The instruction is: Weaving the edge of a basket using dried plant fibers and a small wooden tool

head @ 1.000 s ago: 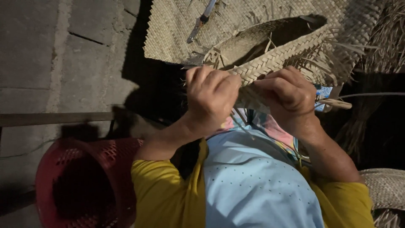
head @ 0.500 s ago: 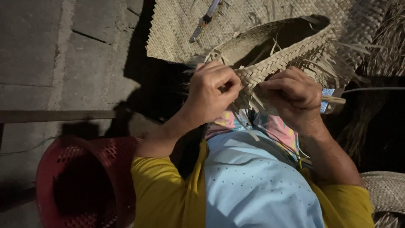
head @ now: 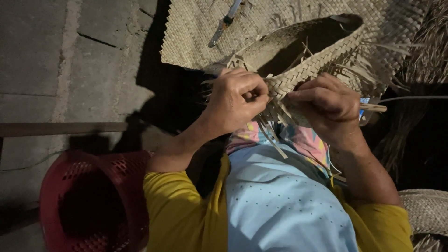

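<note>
Two bare hands work close together at the rim of a half-finished, pale straw-coloured woven palm-leaf basket [head: 298, 60], which lies on its side just beyond the person's lap with its dark mouth opening up and to the right. The left hand [head: 238, 95] is curled into a loose fist at the basket's near-left edge, thumb and fingers pinched shut on one or more of the loose leaf strips [head: 273, 135] that hang from the rim. The right hand [head: 329, 105] lies flat over the woven band just to the right, fingers pressing the plaited edge down, and appears to clamp a thin pale stick-like tool [head: 373, 108] that juts out to the right; the exact grip there is hidden under the palm.

The rim's long axis runs from the left hand up and to the right, so the unwoven strips lie between the two hands, slightly nearer the left one.

Behind the basket a flat woven mat [head: 196, 32] of the same material is spread on the concrete floor [head: 70, 60], with a slim knife-like tool [head: 224, 23] lying on it. A red perforated plastic basket [head: 88, 200] stands at lower left, well apart from the work.
</note>
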